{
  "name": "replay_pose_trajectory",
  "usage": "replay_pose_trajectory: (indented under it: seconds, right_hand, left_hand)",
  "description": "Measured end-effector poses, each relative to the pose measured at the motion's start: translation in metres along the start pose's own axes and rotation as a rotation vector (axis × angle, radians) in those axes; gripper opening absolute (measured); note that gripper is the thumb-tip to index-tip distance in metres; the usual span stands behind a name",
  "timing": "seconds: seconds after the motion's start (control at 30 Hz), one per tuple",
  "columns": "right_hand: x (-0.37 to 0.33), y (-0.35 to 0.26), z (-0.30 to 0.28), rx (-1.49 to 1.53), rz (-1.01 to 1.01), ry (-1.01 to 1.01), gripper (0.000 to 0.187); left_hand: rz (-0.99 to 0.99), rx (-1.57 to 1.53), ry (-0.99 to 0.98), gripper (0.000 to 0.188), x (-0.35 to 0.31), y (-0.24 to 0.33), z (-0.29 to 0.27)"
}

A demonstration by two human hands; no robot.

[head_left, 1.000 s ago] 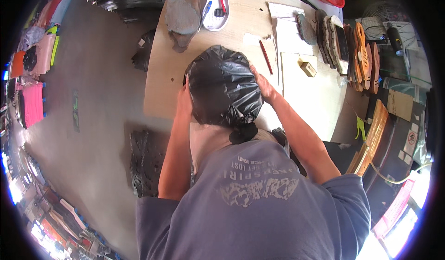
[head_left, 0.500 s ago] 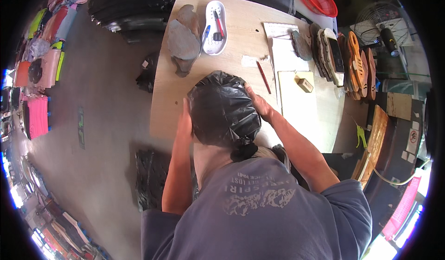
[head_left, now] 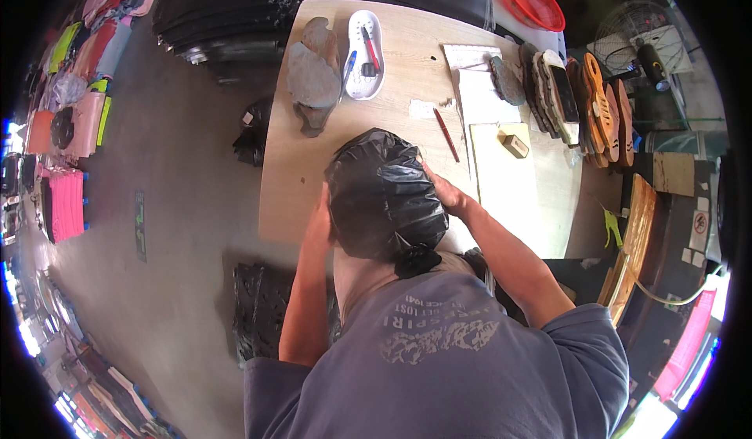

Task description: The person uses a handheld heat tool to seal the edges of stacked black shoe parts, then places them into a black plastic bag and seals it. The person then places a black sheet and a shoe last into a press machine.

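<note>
Midway between left hand (head_left: 323, 218) and right hand (head_left: 446, 193), a roundish black bundle (head_left: 382, 196) is sitting, both clasping its sides.

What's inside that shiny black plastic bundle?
The black plastic bundle shows only its wrinkled outside, between the left hand and right hand. Whatever's inside is covered, so I can't tell.

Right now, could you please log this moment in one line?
left hand: black plastic bundle, left side; right hand: bundle, right side; table: white sole-shaped tray
</note>
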State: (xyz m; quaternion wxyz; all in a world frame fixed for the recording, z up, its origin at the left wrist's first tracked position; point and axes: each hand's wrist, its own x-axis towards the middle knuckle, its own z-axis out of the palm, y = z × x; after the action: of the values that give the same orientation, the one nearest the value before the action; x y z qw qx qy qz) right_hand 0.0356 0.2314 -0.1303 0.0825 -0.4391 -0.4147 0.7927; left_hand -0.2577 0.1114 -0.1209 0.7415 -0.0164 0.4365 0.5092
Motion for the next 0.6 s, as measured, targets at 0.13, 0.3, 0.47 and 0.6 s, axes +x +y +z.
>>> replay_pose_trajectory:
  seconds: [0.13,0.3,0.47,0.6]
  right_hand:
    - [-0.019,0.006,0.006,0.276,0.037,-0.011,0.079]
    - [-0.040,0.008,0.013,0.441,-0.049,-0.078,0.079]
    - [-0.061,0.006,0.018,0.442,-0.090,-0.164,0.086]
    - [-0.069,-0.005,0.021,0.277,-0.180,-0.245,0.095]
  left_hand:
    - [0.060,0.035,-0.036,0.071,0.004,-0.014,-0.004]
    - [0.001,0.096,0.015,0.075,0.012,-0.023,-0.011]
    - [-0.034,0.078,-0.052,0.080,0.005,-0.019,-0.008]
    - [0.068,0.074,-0.179,0.079,-0.017,-0.018,0.000]
